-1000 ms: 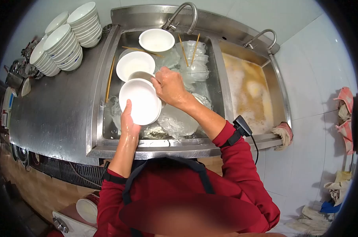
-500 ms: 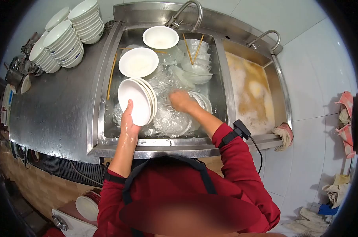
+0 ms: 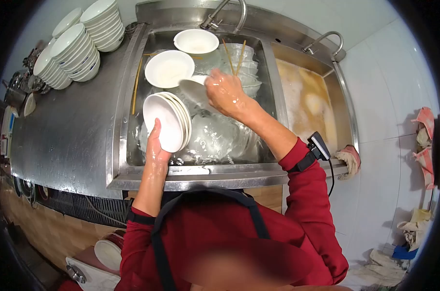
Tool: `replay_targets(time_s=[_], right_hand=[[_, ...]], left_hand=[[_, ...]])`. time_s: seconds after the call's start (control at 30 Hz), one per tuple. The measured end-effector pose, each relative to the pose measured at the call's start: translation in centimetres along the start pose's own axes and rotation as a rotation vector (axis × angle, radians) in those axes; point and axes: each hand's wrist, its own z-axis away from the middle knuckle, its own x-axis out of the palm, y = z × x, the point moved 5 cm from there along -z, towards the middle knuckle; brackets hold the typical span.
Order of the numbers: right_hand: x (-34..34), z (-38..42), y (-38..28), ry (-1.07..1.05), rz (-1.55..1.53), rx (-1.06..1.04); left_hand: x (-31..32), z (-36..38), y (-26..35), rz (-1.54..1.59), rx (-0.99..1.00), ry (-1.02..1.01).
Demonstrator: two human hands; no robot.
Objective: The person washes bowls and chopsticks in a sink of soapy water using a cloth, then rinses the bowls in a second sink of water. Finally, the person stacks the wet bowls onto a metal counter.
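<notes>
My left hand (image 3: 158, 148) grips a small stack of white bowls (image 3: 164, 121), tilted over the front left of the water-filled sink (image 3: 191, 170). The thumb lies across the inside of the nearest one. Above the water at the sink's middle, my right hand (image 3: 226, 92) is closed on a single white bowl (image 3: 193, 90), held tilted and partly hidden behind the fingers. Beyond my hands sit a wide white bowl (image 3: 169, 69) and another white bowl (image 3: 195, 41). More dishes show under the water, and two chopsticks (image 3: 240, 57) lean at the back right.
Tall stacks of white bowls (image 3: 77, 51) stand on the steel counter (image 3: 69, 140) at left. A second basin (image 3: 305, 97) at right holds cloudy, foamy brown water. Two faucets (image 3: 242, 17) rise at the back. A cloth (image 3: 348, 161) hangs over the right basin's front corner.
My right hand has come up out of the water and moved away from me, with a bowl now in it. My left hand with its stack has barely moved.
</notes>
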Motion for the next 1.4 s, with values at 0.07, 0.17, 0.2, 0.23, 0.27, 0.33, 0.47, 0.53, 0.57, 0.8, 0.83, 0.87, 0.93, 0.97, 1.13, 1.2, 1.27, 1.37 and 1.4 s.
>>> replay_targets(time_s=[0.07, 0.17, 0.2, 0.23, 0.27, 0.33, 0.47, 0.53, 0.57, 0.8, 0.83, 0.87, 0.93, 0.97, 1.13, 1.2, 1.27, 1.37, 1.4], right_hand=[[-1.4, -0.7, -1.2, 0.075, -0.034, 0.005], [-1.4, -0.3, -3.3, 0.171, -0.153, 0.052], [-1.2, 0.0, -3.7, 0.242, -0.195, 0.036], [-1.0, 0.3, -4.0, 0.311, -0.241, 0.018], [-0.7, 0.4, -4.2, 0.310, -0.254, 0.003], [-0.6, 0.6, -4.5, 0.362, -0.314, -0.026], [0.6, 0.7, -5.0, 0.206, -0.407, 0.064], [1.9, 1.1, -3.5, 0.275, -0.715, 0.271], [2.4, 1.0, -3.1, 0.269, -0.722, 0.257], [13.9, 0.9, -5.5, -0.522, -0.320, 0.203], [15.4, 0.9, -6.0, -0.527, -0.318, 0.211], [17.5, 0.8, -6.8, -0.604, -0.244, 0.113], [21.6, 1.1, -7.4, -0.674, -0.164, 0.014], [23.2, 1.0, -7.4, -0.540, -0.146, -0.026], [22.9, -1.7, -8.7, -0.632, -0.142, 0.091], [23.6, -2.2, -9.0, -0.575, -0.044, 0.046], [24.1, -2.3, -9.4, -0.640, 0.025, 0.021], [25.9, -3.0, -9.1, -0.622, 0.047, -0.014], [26.1, -3.1, -9.0, -0.596, 0.064, -0.035]], left_hand=[[0.1, -0.7, -0.9, 0.007, -0.024, 0.000], [-0.4, -1.7, -2.0, -0.010, -0.017, 0.078], [-0.1, -1.7, -1.8, -0.042, 0.045, 0.046], [0.1, -1.7, -1.6, -0.074, 0.111, 0.018], [-0.4, -2.0, -1.7, -0.085, 0.123, 0.025], [-0.9, -2.2, -2.3, -0.041, 0.077, 0.081], [-1.5, -2.4, -3.2, 0.099, 0.070, 0.019], [-1.9, -2.2, -2.5, 0.100, 0.045, 0.025], [-2.0, -1.9, -1.8, 0.105, 0.060, 0.030], [-4.1, 0.5, 10.9, -0.146, 0.373, 0.294], [-5.1, 0.9, 14.1, -0.205, 0.474, 0.337], [-5.9, 1.6, 17.2, -0.214, 0.562, 0.364], [-9.1, 2.6, 23.2, -0.352, 0.716, 0.534], [-13.6, 1.6, 26.4, -0.358, 0.828, 0.551], [-26.5, 2.5, 33.8, -0.373, 0.755, 1.078], [-28.4, 2.7, 35.7, -0.369, 0.802, 1.159], [-30.0, 2.1, 36.7, -0.405, 0.875, 1.157], [-27.0, 2.0, 37.5, -0.695, 0.654, 1.071], [-27.2, 1.6, 37.4, -0.694, 0.615, 1.112]])
